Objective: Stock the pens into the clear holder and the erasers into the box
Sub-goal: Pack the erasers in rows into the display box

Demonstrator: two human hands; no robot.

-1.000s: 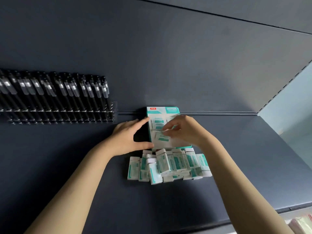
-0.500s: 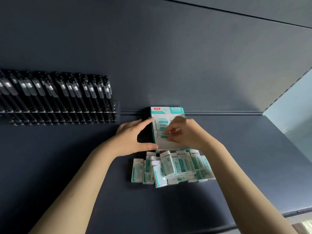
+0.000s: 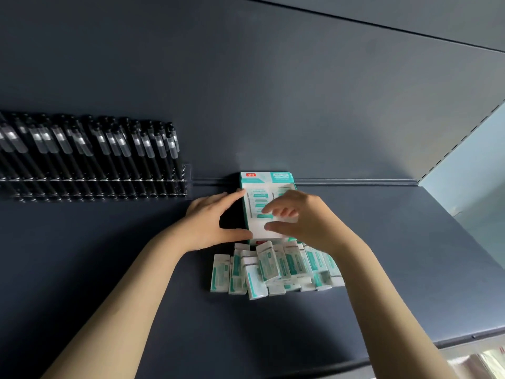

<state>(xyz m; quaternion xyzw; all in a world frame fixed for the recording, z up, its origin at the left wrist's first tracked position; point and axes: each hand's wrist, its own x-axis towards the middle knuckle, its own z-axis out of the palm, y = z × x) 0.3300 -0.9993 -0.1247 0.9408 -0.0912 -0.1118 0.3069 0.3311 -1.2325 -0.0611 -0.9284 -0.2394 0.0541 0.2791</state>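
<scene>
A teal-and-white box [image 3: 266, 178] lies open on the dark shelf against the back wall, with several erasers in rows inside. My left hand [image 3: 211, 221] grips its left side between index finger and thumb. My right hand [image 3: 307, 222] reaches into the box, where its curled fingers and thumb pinch a white eraser [image 3: 264, 216] with a teal label. A heap of several wrapped erasers [image 3: 273, 269] lies just in front of the box. At the far left, several black pens [image 3: 90, 149] stand slanted in the clear holder [image 3: 186, 184].
The dark shelf board [image 3: 109, 269] ends in a front edge [image 3: 464, 337] at lower right. A pale side panel [image 3: 470, 173] closes the shelf on the right. Some clear-wrapped goods [image 3: 481, 365] show below the edge.
My right hand has shifted a little toward the near end of the box, working an eraser in. My left hand keeps its hold on the box's side.
</scene>
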